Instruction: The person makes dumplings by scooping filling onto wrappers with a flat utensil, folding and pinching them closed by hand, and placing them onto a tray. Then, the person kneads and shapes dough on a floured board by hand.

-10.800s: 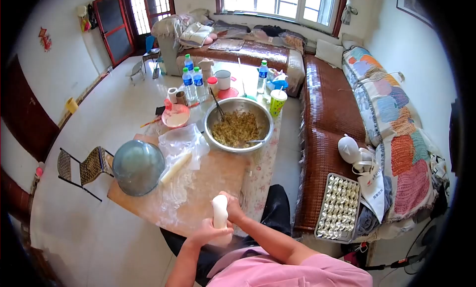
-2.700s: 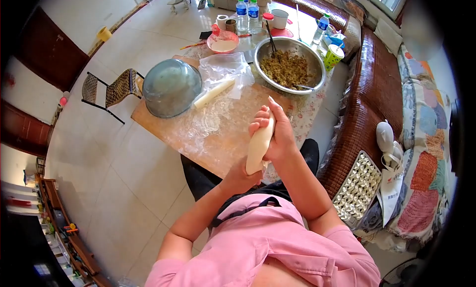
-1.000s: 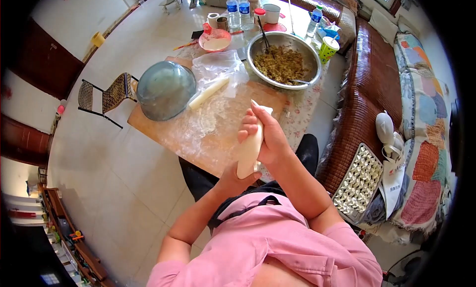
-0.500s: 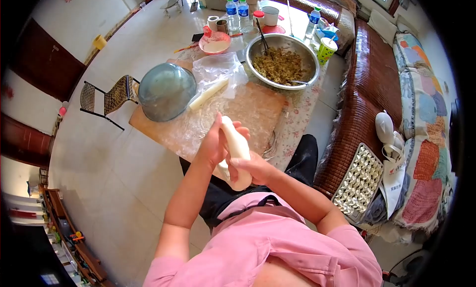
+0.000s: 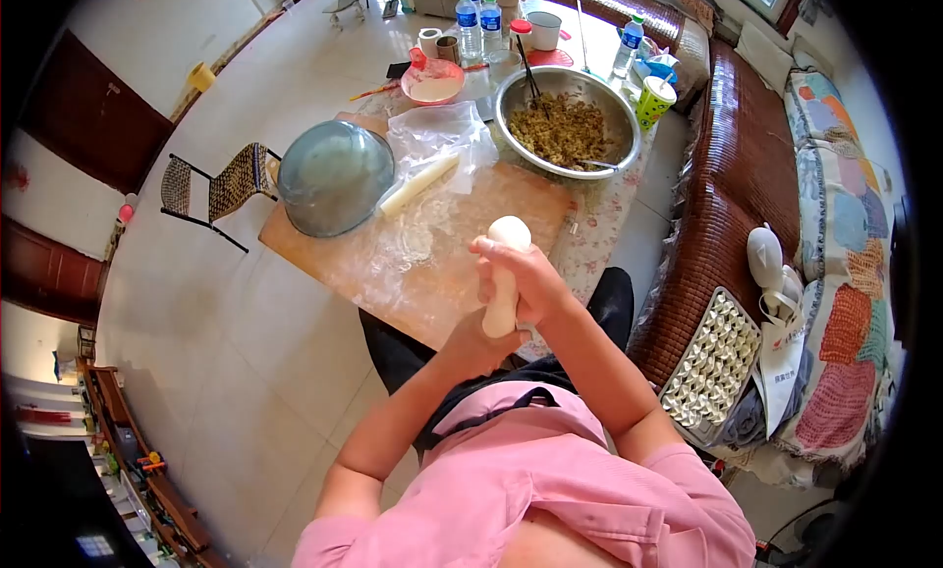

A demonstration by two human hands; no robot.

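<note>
A long piece of white dough point(image 5: 502, 308) is held up over the near edge of the floured wooden board point(image 5: 462, 244). My right hand point(image 5: 535, 278) wraps round its upper part, and a rounded end bulges out above the fingers. Lower down, my left hand point(image 5: 479, 350) is closed round the other end, its fingers partly hidden. Farther back on the board lies a pale stick-like roll point(image 5: 420, 185), partly against a clear plastic bag point(image 5: 447, 136). An upturned glass bowl point(image 5: 336, 180) stands on the board's left side.
A steel bowl point(image 5: 629, 141) of chopped filling with chopsticks stands at the back right. Behind the board are a red bowl point(image 5: 432, 82), water bottles point(image 5: 468, 28) and a green cup point(image 5: 655, 102). A brown sofa point(image 5: 732, 165) runs along the right; a chair point(image 5: 236, 187) stands left.
The dough has swung more upright and slightly right. My right hand has moved from its lower end to its upper part, while my left hand has moved down to the lower end.
</note>
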